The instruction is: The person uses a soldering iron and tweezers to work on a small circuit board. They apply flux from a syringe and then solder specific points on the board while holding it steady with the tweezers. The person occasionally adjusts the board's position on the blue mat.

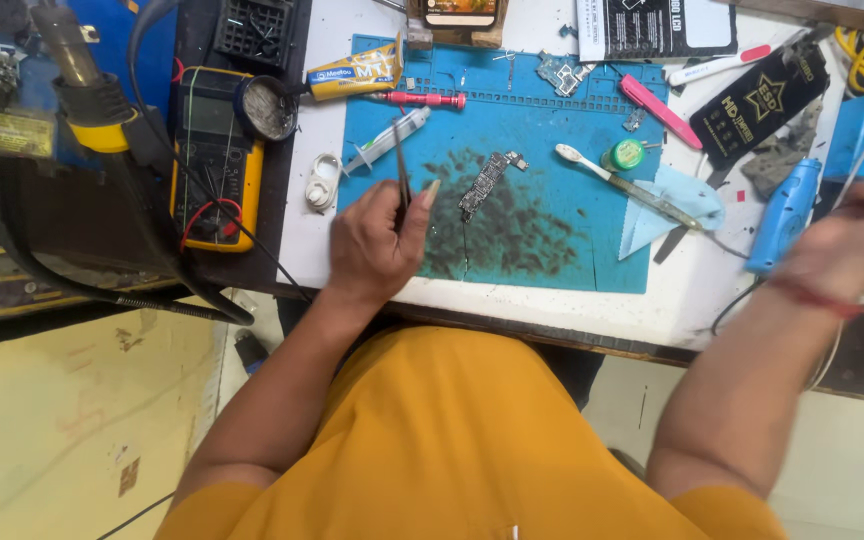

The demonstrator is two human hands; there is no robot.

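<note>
Left hand: your left hand (377, 245) is resting at the near left edge of the blue mat (552, 250), fingers curled in a tight pinch.
Grip, left: you are holding a pair of tweezers (401, 175) between thumb and fingers; the thin tips are pointing away from you, over the mat.
Circuit board: the small board (484, 185) is lying flat on the mat, just to the right of the tweezers and not touching them.
Right hand: your right hand (857, 245) is hovering past the right edge of the mat, blurred by motion; whether its fingers are spread or closed cannot be told.
Near the right hand: a blue handheld tool (785, 213) is lying just to its left on the white tabletop (672, 310).
Mat contents: a syringe (388, 140), a toothbrush (612, 180) and a light blue cloth (667, 205) are lying around the board.
Left margin: a yellow multimeter (214, 160) is sitting beside the mat.
</note>
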